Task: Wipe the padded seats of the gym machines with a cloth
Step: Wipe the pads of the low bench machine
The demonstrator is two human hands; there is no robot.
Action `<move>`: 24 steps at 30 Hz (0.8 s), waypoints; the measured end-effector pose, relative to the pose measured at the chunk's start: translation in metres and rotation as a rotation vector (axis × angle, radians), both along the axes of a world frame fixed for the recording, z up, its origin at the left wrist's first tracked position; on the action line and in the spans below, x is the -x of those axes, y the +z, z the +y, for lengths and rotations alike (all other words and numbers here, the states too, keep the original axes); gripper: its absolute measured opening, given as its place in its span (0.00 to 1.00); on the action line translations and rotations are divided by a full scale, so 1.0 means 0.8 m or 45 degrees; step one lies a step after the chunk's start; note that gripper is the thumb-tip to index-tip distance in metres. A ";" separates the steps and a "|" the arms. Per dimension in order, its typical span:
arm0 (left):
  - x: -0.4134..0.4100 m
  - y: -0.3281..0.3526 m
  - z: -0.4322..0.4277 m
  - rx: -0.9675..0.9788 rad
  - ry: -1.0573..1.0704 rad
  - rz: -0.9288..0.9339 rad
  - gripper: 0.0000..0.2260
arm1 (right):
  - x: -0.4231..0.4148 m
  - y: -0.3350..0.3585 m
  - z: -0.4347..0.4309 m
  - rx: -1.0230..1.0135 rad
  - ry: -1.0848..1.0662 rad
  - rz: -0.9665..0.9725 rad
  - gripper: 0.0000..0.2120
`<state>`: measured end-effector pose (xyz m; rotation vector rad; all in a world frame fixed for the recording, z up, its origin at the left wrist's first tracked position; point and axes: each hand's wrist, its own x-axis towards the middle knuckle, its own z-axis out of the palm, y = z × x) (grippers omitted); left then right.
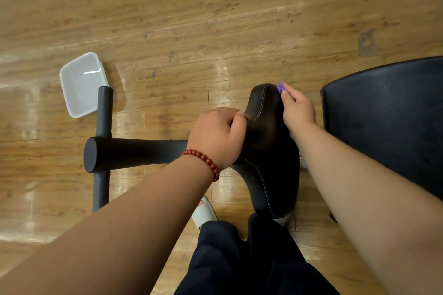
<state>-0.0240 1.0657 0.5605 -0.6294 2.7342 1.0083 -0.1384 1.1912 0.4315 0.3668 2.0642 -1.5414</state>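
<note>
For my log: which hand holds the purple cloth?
The right hand, pinching the purple cloth at the tip of the saddle seat; the left hand grips its side.

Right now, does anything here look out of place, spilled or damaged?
Nothing looks spilled or broken; the saddle looks intact. Two small oddities: a clear plastic tub sits on the wooden floor beside the machine's base bar, and a dark scuff marks the boards at upper right.

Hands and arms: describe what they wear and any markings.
The left arm and right arm are bare, with no sleeves in view. The left hand and right hand have no gloves, and no rings show. The left wrist carries a bracelet, a single strand of round, glossy dark-red beads. The right wrist wears nothing. No tattoos or marks are visible.
</note>
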 end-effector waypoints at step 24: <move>-0.002 -0.001 -0.002 -0.015 -0.020 0.020 0.33 | -0.095 0.026 0.030 0.143 -0.037 0.059 0.17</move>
